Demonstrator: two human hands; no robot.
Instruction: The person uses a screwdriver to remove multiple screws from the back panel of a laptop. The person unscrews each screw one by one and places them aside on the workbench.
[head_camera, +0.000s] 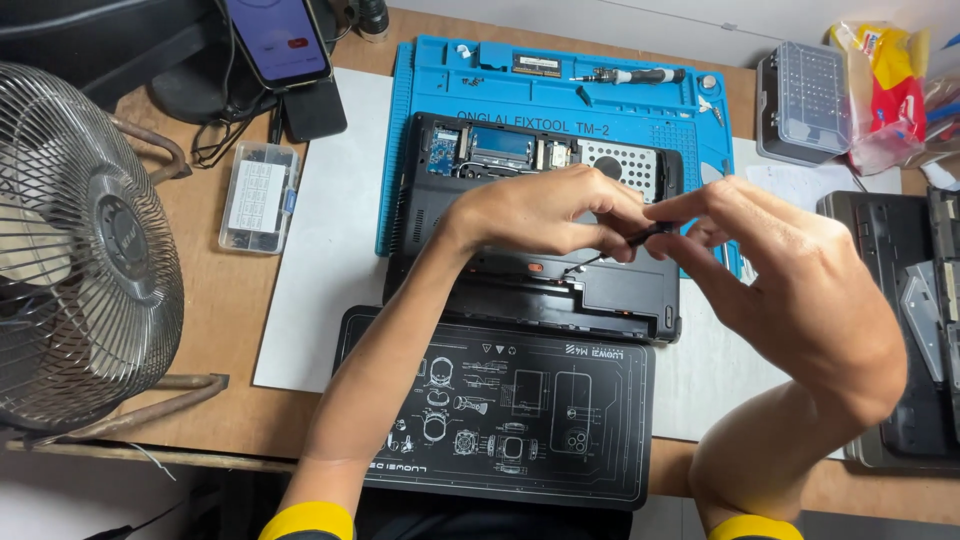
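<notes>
A black laptop (440, 205) lies upside down with its bottom cover off, boards and a perforated metal plate showing at its far side. My left hand (540, 210) rests on the laptop's middle, fingers curled around the lower shaft of a small black screwdriver (655, 232). My right hand (800, 270) pinches the screwdriver's top end. The tip points down-left at the laptop's near edge (570, 272).
A blue repair mat (560, 90) with screws and a second screwdriver (630, 75) lies under the laptop. A black printed mat (500, 410) sits nearest me. A metal fan (80, 250) stands left, a phone (278, 40) and small parts box (258, 195) behind it. A bit case (805, 100) and another dismantled laptop (900, 330) are right.
</notes>
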